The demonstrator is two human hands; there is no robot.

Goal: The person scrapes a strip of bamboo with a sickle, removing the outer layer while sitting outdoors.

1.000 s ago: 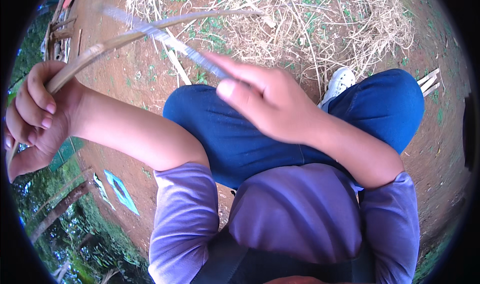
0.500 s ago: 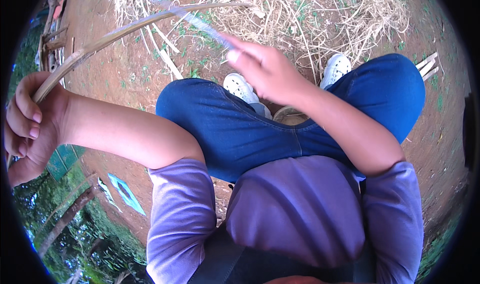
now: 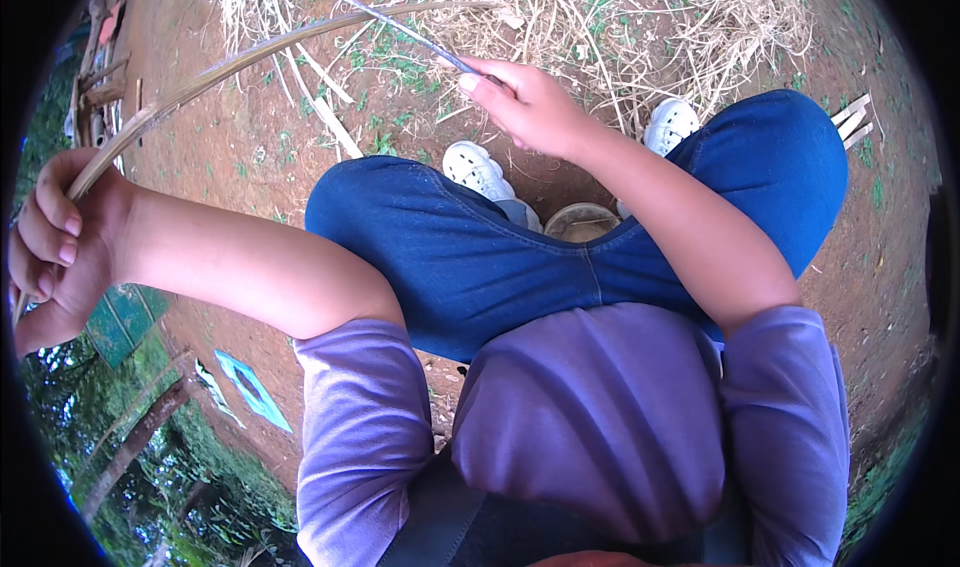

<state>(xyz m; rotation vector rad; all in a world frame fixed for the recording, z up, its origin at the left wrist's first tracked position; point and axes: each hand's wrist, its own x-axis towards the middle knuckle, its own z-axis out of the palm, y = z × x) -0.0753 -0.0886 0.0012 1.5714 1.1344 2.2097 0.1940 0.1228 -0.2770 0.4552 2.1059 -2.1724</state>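
Note:
At the far left, my left hand (image 3: 68,242) has its fingers wrapped round a long, curved strip of split bamboo or wood (image 3: 232,65). The strip arches up and away to the right, over the ground. My right hand (image 3: 532,107) is closed round the handle end of a long, narrow grey knife (image 3: 420,41), seen almost edge-on. Its blade points up and to the left and crosses the strip in the picture; whether the two touch, I cannot tell. Most of the handle is hidden in my fingers.
Pale shavings (image 3: 740,27) lie heaped on the brown soil ahead of my white shoes (image 3: 475,170). A round, pale object (image 3: 580,223) sits between my legs. Several split pieces (image 3: 853,122) lie beyond my right knee. A blue-framed item (image 3: 252,389) lies at the left.
My right hand has moved slightly up and to the right with the knife, whose blade was blurred before and is now sharp. My left hand holds the strip almost unchanged.

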